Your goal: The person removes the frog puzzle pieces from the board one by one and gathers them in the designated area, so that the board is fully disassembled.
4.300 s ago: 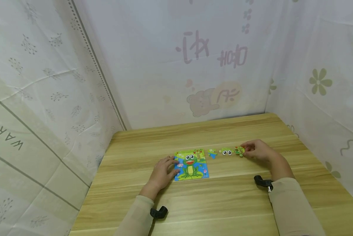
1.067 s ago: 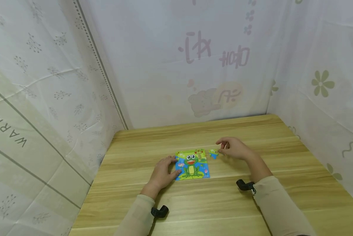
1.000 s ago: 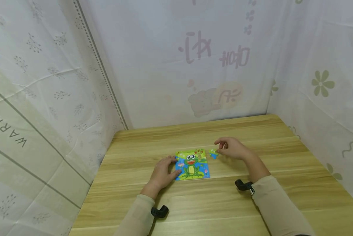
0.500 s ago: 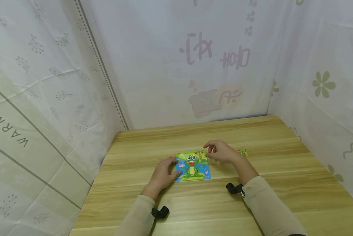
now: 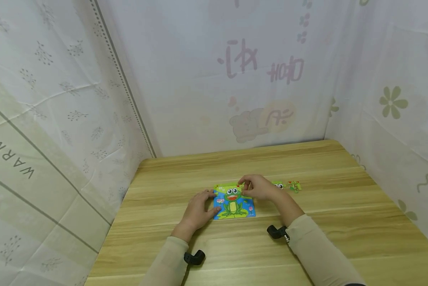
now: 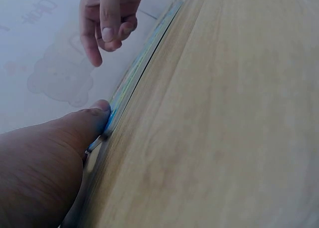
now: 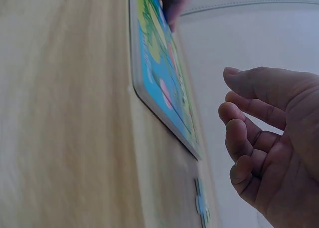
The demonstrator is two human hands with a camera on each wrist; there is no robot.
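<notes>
A square frog puzzle lies flat on the wooden table. My left hand rests at its left edge, thumb and fingertips on the border. In the left wrist view the thumb presses on the puzzle's edge. My right hand hovers over the puzzle's upper right corner. The right wrist view shows its fingers loosely bent, holding nothing, above the puzzle. To the right lie a loose puzzle piece with the frog's eyes, partly hidden by the right hand, and a tree piece.
A small blue-edged puzzle piece lies on the table beside the puzzle's corner; the right hand hides it in the head view. Patterned cloth hangs behind the table and along both sides.
My right hand has travelled left from the tree piece, past the other loose pieces, to above the puzzle's upper right corner. My left hand stays at the puzzle's left edge.
</notes>
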